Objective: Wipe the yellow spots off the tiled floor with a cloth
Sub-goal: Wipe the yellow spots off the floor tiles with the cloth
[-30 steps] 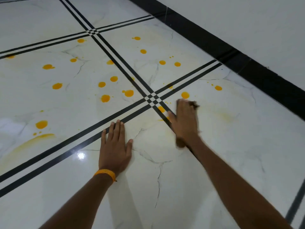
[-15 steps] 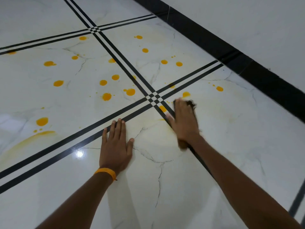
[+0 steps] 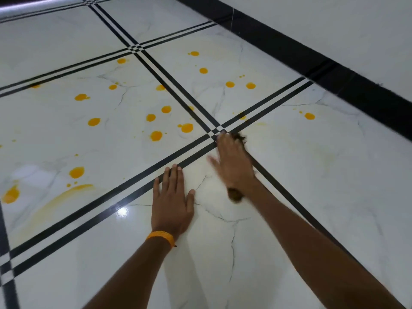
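Currently we see the right hand (image 3: 234, 166), blurred, pressed flat on a dark cloth (image 3: 235, 195); left hand (image 3: 171, 201) spread on the floor (image 3: 312, 175); yellow spots (image 3: 156, 136) beyond.

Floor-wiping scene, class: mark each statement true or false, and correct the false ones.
1. The left hand lies flat on the floor. True.
2. The orange wristband is on the right wrist. False: it is on the left wrist.
3. The right hand presses a dark cloth to the tile. True.
4. All yellow spots are wiped away. False: many remain, mostly on the tiles left of and beyond the hands.
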The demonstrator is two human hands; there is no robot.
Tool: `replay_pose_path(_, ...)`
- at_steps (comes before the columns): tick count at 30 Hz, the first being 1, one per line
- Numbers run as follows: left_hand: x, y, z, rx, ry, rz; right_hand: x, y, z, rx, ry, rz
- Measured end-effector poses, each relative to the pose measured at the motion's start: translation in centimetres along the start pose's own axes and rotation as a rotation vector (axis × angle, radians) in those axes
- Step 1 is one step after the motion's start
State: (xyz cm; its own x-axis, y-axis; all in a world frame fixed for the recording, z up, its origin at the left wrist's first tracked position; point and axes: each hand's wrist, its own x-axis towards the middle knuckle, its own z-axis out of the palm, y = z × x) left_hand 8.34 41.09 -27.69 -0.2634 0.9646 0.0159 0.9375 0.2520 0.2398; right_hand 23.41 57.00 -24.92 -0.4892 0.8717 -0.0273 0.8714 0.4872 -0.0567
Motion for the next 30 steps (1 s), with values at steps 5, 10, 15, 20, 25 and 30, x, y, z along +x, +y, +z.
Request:
replay_pose_path(5, 0.0, 0.0, 0.2, 0.012, 0.009, -0.003, -9.1, 5.3, 0.3, -0.008, -0.006, -0.155)
replay_pose_path(10, 0.0, -0.2, 0.3, 0.008, 0.01, 0.0, 1.9, 6.1, -0.8, 0.054, 0.062, 0.332)
replay_pose_path(15, 0.1, -0.1, 0.1, 0.006, -0.004, -0.002, -5.1, -2.4, 0.4, -0.007, -0.047, -0.31)
replay_pose_path(20, 0.0, -0.2, 0.2, 0.011, 0.002, -0.005, -8.9, 9.4, 0.6, -0.041, 0.019, -0.135)
replay_pose_path(25, -0.1, 0.2, 0.1, 0.016, 0.013, 0.002, -1.1, 9.5, -0.8, 0.028, 0.079, 0.409)
replay_pose_path(30, 0.2, -0.5, 0.1, 0.015, 0.016, -0.006, -9.6, 0.3, 1.4, 0.046, -0.037, -0.057)
